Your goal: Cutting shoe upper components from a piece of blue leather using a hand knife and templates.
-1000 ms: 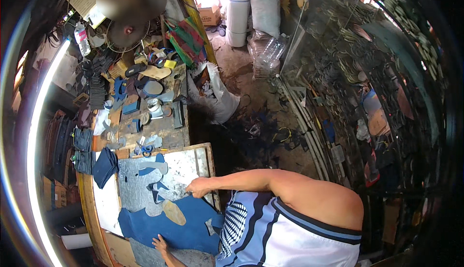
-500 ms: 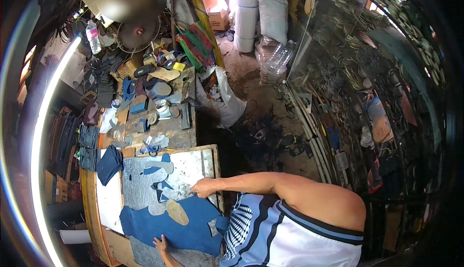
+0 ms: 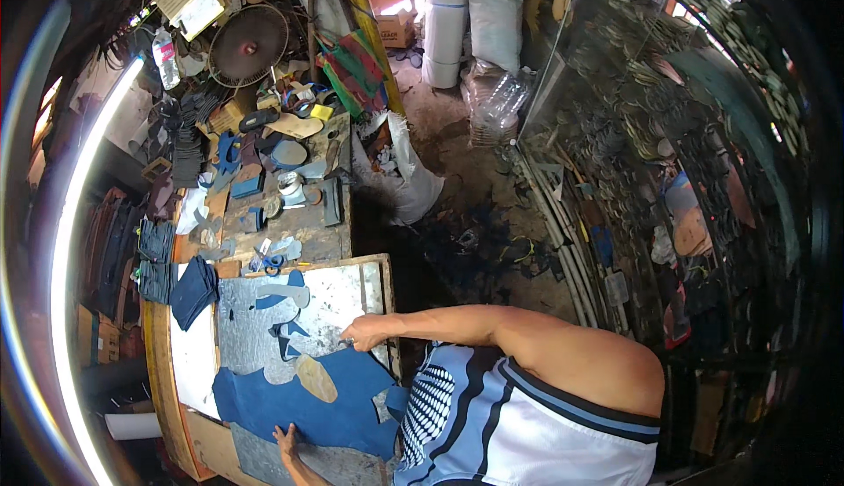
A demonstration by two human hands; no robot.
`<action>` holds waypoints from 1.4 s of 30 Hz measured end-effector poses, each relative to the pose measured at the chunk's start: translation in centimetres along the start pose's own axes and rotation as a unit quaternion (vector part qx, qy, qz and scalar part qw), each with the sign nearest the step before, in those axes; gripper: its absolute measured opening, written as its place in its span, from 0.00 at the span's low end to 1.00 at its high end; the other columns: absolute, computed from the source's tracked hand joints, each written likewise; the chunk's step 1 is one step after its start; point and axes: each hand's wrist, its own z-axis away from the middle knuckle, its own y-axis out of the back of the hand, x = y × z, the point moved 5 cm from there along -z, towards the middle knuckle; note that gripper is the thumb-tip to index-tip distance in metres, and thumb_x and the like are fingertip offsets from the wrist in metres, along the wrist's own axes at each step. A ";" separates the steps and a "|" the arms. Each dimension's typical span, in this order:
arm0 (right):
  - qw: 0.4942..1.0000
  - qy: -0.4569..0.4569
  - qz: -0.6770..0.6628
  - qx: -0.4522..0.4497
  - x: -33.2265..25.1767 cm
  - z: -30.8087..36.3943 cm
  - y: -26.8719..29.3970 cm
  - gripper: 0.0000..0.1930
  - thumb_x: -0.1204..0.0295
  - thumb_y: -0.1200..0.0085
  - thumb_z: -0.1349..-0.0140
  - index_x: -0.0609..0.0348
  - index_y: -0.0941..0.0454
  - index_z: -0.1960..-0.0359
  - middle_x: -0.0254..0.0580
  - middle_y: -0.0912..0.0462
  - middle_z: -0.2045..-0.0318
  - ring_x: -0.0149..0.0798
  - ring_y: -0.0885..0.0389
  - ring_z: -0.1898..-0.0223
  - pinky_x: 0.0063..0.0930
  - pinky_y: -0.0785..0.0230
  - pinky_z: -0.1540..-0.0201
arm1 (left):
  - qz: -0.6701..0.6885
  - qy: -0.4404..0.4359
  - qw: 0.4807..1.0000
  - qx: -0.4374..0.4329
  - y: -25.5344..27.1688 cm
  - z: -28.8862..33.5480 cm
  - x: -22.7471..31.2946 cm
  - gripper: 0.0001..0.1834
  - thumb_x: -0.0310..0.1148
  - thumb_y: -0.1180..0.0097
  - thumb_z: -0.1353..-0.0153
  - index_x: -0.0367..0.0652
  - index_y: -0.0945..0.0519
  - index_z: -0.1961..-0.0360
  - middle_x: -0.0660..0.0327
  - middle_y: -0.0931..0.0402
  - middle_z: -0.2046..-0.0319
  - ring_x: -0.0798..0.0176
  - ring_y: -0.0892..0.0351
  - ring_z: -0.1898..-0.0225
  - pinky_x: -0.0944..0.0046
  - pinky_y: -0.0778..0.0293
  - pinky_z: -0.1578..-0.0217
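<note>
My left hand (image 3: pixel 287 444) lies with fingers spread on the near edge of a large blue sheet (image 3: pixel 272 407), which looks like leather. Beyond the sheet's far edge, my right hand (image 3: pixel 369 332) is closed over the white board, fingers pinched around something small that I cannot make out. A tan oval template (image 3: pixel 315 379) rests on the sheet's upper edge. Further up lie small dark-blue cut pieces (image 3: pixel 286 338) and a grey, shoe-part-shaped piece (image 3: pixel 283 295) partly over a blue one. A grey sheet (image 3: pixel 242 310) is spread beneath them.
Folded dark-blue pieces (image 3: pixel 194 294) sit at the board's left. Blue-handled scissors (image 3: pixel 273 264) lie past its far edge, before a cluttered wooden bench (image 3: pixel 308 231). A white sack (image 3: pixel 409 178) stands right of the bench. Long poles (image 3: pixel 563 231) lean by the shelves on the right.
The whole view has shifted slightly. Both hands keep nearly the same places, the left on the blue sheet and the right closed near its far edge.
</note>
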 end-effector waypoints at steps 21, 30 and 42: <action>0.953 -0.191 -0.223 -0.070 1.0 -1.3 1.2 0.15 0.72 0.48 0.37 0.64 0.23 0.51 0.33 0.27 0.84 0.26 0.30 0.87 0.24 0.38 0.86 | 0.319 -0.613 0.593 -0.413 -5.6 37.8 19.9 0.41 0.69 0.43 0.45 0.31 0.18 0.64 0.46 0.21 0.65 0.48 0.20 0.68 0.55 0.25 0.66; 0.953 -0.188 -0.229 -0.059 0.0 -0.1 1.3 0.15 0.73 0.50 0.38 0.66 0.24 0.50 0.32 0.28 0.85 0.26 0.30 0.87 0.23 0.38 0.86 | 0.278 -0.602 0.579 -0.474 -5.9 36.7 18.9 0.48 0.74 0.44 0.50 0.30 0.21 0.58 0.44 0.24 0.58 0.45 0.22 0.60 0.56 0.26 0.60; 0.959 -0.190 -0.189 -0.091 -0.4 -0.8 1.6 0.16 0.73 0.51 0.38 0.65 0.24 0.49 0.31 0.26 0.83 0.26 0.30 0.86 0.23 0.36 0.84 | 0.281 -0.662 0.574 -0.392 -4.2 35.9 23.9 0.51 0.75 0.43 0.54 0.30 0.23 0.53 0.45 0.26 0.56 0.45 0.25 0.58 0.54 0.28 0.57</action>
